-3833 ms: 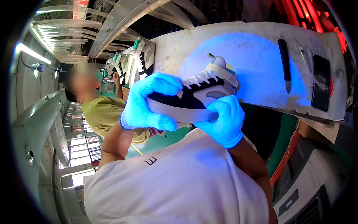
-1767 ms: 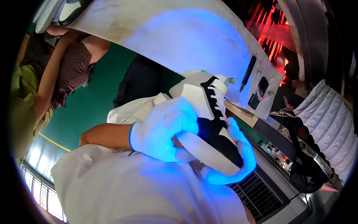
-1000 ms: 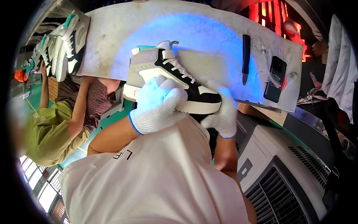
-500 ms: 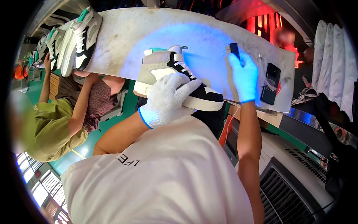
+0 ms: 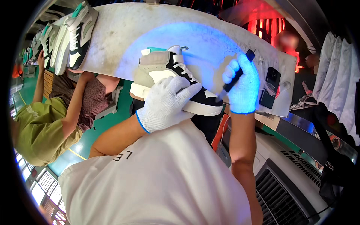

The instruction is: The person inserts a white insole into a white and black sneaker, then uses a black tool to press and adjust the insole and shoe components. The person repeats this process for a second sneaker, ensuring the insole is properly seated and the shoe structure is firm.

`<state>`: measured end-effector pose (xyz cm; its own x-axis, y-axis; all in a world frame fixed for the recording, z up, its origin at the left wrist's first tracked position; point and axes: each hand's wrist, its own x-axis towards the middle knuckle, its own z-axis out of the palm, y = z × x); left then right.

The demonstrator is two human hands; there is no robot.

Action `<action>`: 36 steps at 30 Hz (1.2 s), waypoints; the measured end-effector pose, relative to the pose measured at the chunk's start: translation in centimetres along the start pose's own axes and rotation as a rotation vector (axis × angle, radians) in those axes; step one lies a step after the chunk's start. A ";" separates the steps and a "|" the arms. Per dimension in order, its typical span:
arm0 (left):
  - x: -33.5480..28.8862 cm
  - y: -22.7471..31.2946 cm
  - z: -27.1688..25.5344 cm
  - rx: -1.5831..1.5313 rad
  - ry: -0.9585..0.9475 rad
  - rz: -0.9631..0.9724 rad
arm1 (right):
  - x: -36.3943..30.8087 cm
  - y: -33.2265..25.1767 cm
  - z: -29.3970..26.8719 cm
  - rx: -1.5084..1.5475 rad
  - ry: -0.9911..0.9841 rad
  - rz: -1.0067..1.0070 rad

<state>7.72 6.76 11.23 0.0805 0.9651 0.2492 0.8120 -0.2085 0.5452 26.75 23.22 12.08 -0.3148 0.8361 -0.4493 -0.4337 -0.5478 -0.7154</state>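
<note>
Head camera: left hand (image 5: 163,99) on a high-top shoe (image 5: 170,68), right hand (image 5: 245,88) around a dark-handled tool (image 5: 231,83)

The high-top shoe, in white, grey and black, lies sideways over the near edge of the pale table (image 5: 112,37), its toe to the right, its heel to the left and its laces facing far. Whether it rests on the table or is held just above it, I cannot tell. The left hand, in a white knit glove, covers the near side of the shoe, fingers pressed together and bent, with one digit stretched right across the forefoot (anything tucked under the sole is hidden). The right hand, gloved too and lit blue, has its fingers curled around the dark handle. The tool slants near and left, its tip at the toe; contact is too close to call.

A pool of blue light covers the table behind the shoe. To the right of the right hand lies a dark phone (image 5: 270,86), partly over a red round piece (image 5: 278,92). On the left stands a row of similar shoes (image 5: 77,41), and near them sits a co-worker in a yellow-green shirt (image 5: 43,123). Near right is a pale machine with a dark grille (image 5: 279,187); far right, something glows red.
</note>
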 end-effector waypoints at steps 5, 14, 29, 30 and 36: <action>0.3 0.3 -1.1 -0.027 -0.042 -0.018 | -0.6 2.0 1.8 -0.261 -0.148 0.019; 0.4 0.2 -0.7 -0.052 -0.027 -0.004 | 0.0 0.9 1.7 -0.351 -0.236 0.141; 0.6 -0.2 -0.1 0.037 0.034 0.017 | -1.6 2.4 -9.7 -0.680 -0.331 -0.441; 0.6 0.1 -0.4 0.031 0.025 -0.008 | -2.7 3.7 -8.8 -0.605 -0.415 -0.348; 0.6 0.5 -0.7 -0.025 0.007 -0.033 | -4.4 2.7 -3.4 -0.932 -0.483 -0.024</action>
<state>7.83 7.16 12.21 0.0494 0.9704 0.2365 0.7993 -0.1804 0.5733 29.85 18.11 10.30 -0.7071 0.6330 -0.3153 0.3130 -0.1196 -0.9422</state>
